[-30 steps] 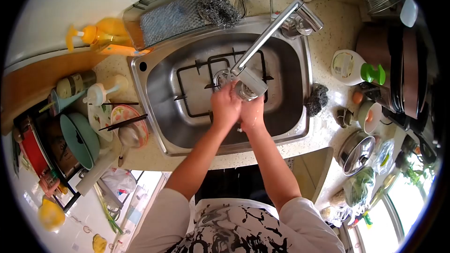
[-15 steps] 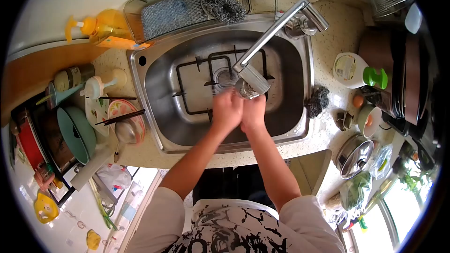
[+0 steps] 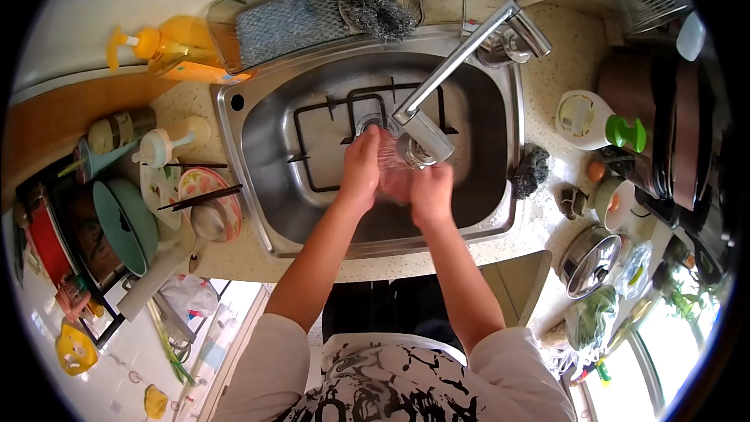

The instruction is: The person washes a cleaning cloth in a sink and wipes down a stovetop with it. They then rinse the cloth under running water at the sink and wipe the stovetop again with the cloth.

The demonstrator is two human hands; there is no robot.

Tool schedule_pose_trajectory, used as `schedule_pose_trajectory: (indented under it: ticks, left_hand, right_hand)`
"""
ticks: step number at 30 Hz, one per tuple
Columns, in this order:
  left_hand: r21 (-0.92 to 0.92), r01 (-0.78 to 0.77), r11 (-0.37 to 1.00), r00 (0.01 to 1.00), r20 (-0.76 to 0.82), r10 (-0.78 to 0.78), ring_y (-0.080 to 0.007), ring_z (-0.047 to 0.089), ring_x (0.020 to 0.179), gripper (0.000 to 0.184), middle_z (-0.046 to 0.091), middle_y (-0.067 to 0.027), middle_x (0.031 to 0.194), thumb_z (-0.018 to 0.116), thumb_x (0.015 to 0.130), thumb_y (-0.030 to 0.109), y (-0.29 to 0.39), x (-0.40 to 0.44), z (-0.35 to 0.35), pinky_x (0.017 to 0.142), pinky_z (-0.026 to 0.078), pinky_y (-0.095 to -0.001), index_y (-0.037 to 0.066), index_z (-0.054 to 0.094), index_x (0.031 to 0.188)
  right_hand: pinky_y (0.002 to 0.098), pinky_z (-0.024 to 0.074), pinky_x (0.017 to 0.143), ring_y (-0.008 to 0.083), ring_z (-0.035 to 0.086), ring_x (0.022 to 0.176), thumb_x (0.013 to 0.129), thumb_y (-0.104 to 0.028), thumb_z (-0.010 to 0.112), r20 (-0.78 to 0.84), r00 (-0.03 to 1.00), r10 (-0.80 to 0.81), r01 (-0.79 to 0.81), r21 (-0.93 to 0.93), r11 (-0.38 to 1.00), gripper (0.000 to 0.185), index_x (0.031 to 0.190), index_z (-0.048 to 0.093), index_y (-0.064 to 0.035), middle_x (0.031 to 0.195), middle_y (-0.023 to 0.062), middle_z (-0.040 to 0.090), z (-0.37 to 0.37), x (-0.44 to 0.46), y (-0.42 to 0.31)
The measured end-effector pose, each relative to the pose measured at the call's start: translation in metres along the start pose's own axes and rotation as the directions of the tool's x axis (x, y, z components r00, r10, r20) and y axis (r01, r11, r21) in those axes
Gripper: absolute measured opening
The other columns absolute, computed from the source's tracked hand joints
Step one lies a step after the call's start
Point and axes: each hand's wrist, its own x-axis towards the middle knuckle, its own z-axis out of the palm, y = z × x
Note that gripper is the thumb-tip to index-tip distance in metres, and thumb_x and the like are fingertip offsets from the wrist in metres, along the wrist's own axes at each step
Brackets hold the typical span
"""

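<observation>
Under the chrome faucet (image 3: 455,64), a wet pink cloth (image 3: 395,184) is stretched between my two hands, with water running onto it. My left hand (image 3: 360,172) grips its left side, fingers curled and pointing toward the drain. On the other side, my right hand (image 3: 432,194) is closed around the right edge, just below the spout. Both hands are above the steel sink (image 3: 269,215). A black stove grate (image 3: 302,142) lies on the sink bottom, partly hidden by the hands and faucet.
Behind the sink, a wire basket (image 3: 223,27) holds a grey mesh cloth and steel wool. A yellow pump bottle (image 3: 180,39) stands to its left. Bowls, chopsticks and a ladle (image 3: 208,221) crowd the left counter. At right are dark steel wool (image 3: 531,172) and a white bottle (image 3: 582,119).
My hands have moved from close together to apart, the left one shifting left and the right one slightly right. The pink cloth now shows stretched between them.
</observation>
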Motion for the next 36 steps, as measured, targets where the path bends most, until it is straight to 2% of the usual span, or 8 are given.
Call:
schedule_pose_trajectory:
  ticks: [7,13,16,19,22,26,34,36]
  left_hand:
    - [-0.194,-0.040,0.980,0.998,0.048,0.050,-0.0157,0.068,0.106,0.042,0.072,-0.0063,0.115,0.050,0.115,0.041,0.013,-0.025,0.000,0.095,0.055,-0.0344,0.003,0.066,0.124]
    - [0.474,-0.351,0.808,0.917,0.001,0.398,-0.0103,0.056,0.083,0.032,0.068,-0.0041,0.089,0.052,0.115,0.029,0.016,-0.059,0.026,0.075,0.049,-0.0319,0.000,0.066,0.111]
    - [0.668,-0.530,0.522,0.800,0.191,0.568,-0.0284,0.075,0.075,0.025,0.077,-0.0130,0.087,0.062,0.107,0.025,0.008,-0.057,0.037,0.070,0.057,-0.0419,0.003,0.072,0.112]
    - [0.727,-0.575,0.375,0.705,0.209,0.677,-0.0150,0.059,0.067,0.024,0.064,-0.0121,0.072,0.058,0.107,0.015,0.011,-0.026,0.037,0.062,0.049,-0.0363,-0.002,0.065,0.093]
    - [0.436,-0.218,0.873,0.959,-0.070,0.275,-0.0191,0.063,0.065,0.024,0.066,-0.0168,0.074,0.062,0.104,0.016,0.026,0.007,0.027,0.062,0.050,-0.0379,-0.003,0.065,0.090]
    - [0.641,-0.456,0.617,0.860,0.137,0.492,-0.0203,0.064,0.067,0.030,0.067,-0.0206,0.074,0.058,0.105,0.020,-0.008,-0.046,0.023,0.063,0.050,-0.0386,-0.005,0.067,0.090]
    - [0.571,-0.343,0.746,0.912,0.014,0.410,-0.0276,0.062,0.064,0.027,0.065,-0.0246,0.074,0.052,0.107,0.014,0.029,-0.018,0.032,0.065,0.050,-0.0419,-0.007,0.067,0.096]
    - [0.664,-0.359,0.656,0.897,0.051,0.439,-0.0474,0.068,0.070,0.028,0.069,-0.0261,0.079,0.054,0.104,0.018,0.006,-0.042,0.029,0.062,0.052,-0.0512,0.001,0.073,0.091]
  right_hand:
    - [0.0251,0.0327,0.054,0.0039,0.044,0.062,0.108,-0.037,0.068,-0.022,0.997,-0.072,0.071,-0.066,0.995,0.043,0.082,0.068,-0.0027,0.071,-0.0051,0.056,-0.035,0.044,0.001]
    - [0.0271,0.0436,0.058,0.0075,0.054,0.064,0.108,-0.040,0.068,-0.213,0.975,0.060,0.001,0.274,0.962,0.044,0.084,0.070,-0.0031,0.073,-0.0022,0.064,-0.001,0.050,-0.004]
    - [0.0291,0.0483,0.062,0.0096,0.060,0.068,0.108,-0.040,0.066,-0.139,0.990,0.029,-0.002,0.190,0.982,0.044,0.086,0.070,-0.0026,0.079,0.0002,0.068,0.013,0.035,-0.011]
    - [0.0298,0.0538,0.074,0.0115,0.066,0.084,0.102,-0.018,0.071,-0.039,0.989,-0.144,0.149,0.186,0.971,0.020,0.102,0.074,0.0022,0.095,0.0066,0.074,0.014,0.029,0.014]
    - [0.0311,0.0555,0.082,0.0115,0.067,0.093,0.093,-0.003,0.072,-0.079,0.963,-0.257,0.260,0.033,0.965,0.022,0.114,0.075,0.0044,0.102,0.0079,0.077,0.026,0.018,0.021]
    - [0.0301,0.0549,0.081,0.0123,0.068,0.086,0.096,-0.004,0.070,0.080,0.976,-0.200,0.197,0.045,0.979,0.016,0.110,0.076,0.0033,0.095,0.0050,0.077,0.001,0.035,0.022]
    - [0.0290,0.0541,0.078,0.0101,0.065,0.084,0.096,-0.003,0.070,-0.039,0.968,-0.246,0.247,0.018,0.969,0.015,0.109,0.074,0.0010,0.094,0.0041,0.075,0.027,0.017,0.027]
    - [0.0295,0.0543,0.077,0.0091,0.064,0.085,0.095,-0.003,0.071,0.170,0.942,-0.290,0.319,-0.178,0.931,0.017,0.111,0.074,0.0013,0.098,0.0043,0.076,-0.001,0.033,0.034]
